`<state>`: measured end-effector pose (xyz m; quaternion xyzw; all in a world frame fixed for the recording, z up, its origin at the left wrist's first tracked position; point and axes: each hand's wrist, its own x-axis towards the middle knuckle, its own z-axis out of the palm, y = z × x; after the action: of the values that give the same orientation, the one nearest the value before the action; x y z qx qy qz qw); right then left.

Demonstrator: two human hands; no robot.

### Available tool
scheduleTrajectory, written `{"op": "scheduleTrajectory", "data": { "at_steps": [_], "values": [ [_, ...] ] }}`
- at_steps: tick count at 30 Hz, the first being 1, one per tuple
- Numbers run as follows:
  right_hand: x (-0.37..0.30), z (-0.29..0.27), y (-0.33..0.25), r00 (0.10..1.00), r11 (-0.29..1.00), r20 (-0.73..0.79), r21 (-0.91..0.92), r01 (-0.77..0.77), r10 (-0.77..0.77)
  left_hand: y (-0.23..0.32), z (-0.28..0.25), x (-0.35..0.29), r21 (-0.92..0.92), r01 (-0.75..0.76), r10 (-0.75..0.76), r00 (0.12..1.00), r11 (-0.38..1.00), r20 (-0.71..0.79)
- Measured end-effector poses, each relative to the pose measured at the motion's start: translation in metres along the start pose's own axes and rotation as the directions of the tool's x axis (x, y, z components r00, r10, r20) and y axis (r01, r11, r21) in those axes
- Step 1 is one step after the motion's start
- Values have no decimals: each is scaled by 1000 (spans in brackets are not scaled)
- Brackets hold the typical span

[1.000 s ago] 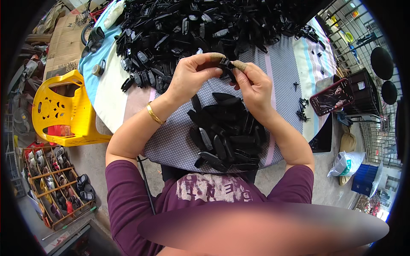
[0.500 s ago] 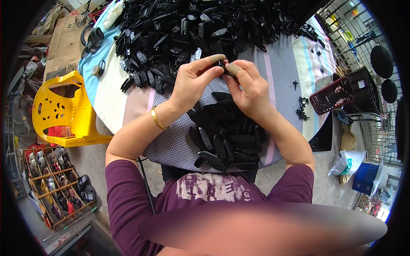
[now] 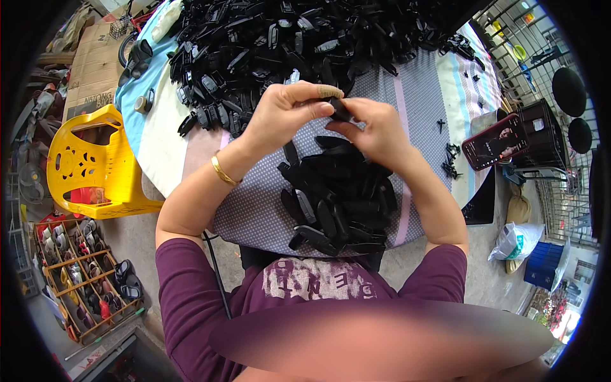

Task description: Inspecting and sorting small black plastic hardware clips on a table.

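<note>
Pinched between both my hands is a small, oblong black plastic piece (image 3: pixel 340 111), partly hidden by the fingers. My left hand (image 3: pixel 283 113), with a tan wrap on its index finger and a gold bangle at the wrist, grips it from the left with thumb and index finger. From the right, my right hand (image 3: pixel 380 132) closes thumb and fingers on the same piece. Below the hands, near the table's front edge, lies a small pile of similar black pieces (image 3: pixel 328 219). A far larger heap of black plastic pieces (image 3: pixel 273 51) covers the back of the table.
Small spiky black parts (image 3: pixel 451 162) lie on the right of the cloth-covered table (image 3: pixel 417 127). A phone (image 3: pixel 496 145) stands at the right edge. On the left are a yellow plastic chair (image 3: pixel 95 165) and a wooden shoe rack (image 3: pixel 89 280). A cable hangs by my lap.
My right hand has turned and its fingers have moved in around the piece, hiding its wrapped finger. More of the black piece shows between the hands. My left wrist has shifted slightly left.
</note>
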<state>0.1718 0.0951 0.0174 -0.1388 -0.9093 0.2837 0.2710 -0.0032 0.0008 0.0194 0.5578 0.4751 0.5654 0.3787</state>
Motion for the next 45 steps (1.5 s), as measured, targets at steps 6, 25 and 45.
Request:
{"op": "scheduleTrajectory", "data": {
  "at_steps": [6, 25, 45],
  "values": [
    [2, -6, 30, 993, 947, 41, -300, 114, -107, 24, 13, -13, 520, -373, 136, 890, 768, 436],
    [3, -4, 21, 954, 899, 61, 321, -296, 293, -26, 2, 17, 962, -71, 290, 957, 264, -9],
    [-2, 9, 11, 932, 700, -91, 686, -197, 351, 0, 11, 0, -103, 254, -251, 967, 962, 38]
  ]
}}
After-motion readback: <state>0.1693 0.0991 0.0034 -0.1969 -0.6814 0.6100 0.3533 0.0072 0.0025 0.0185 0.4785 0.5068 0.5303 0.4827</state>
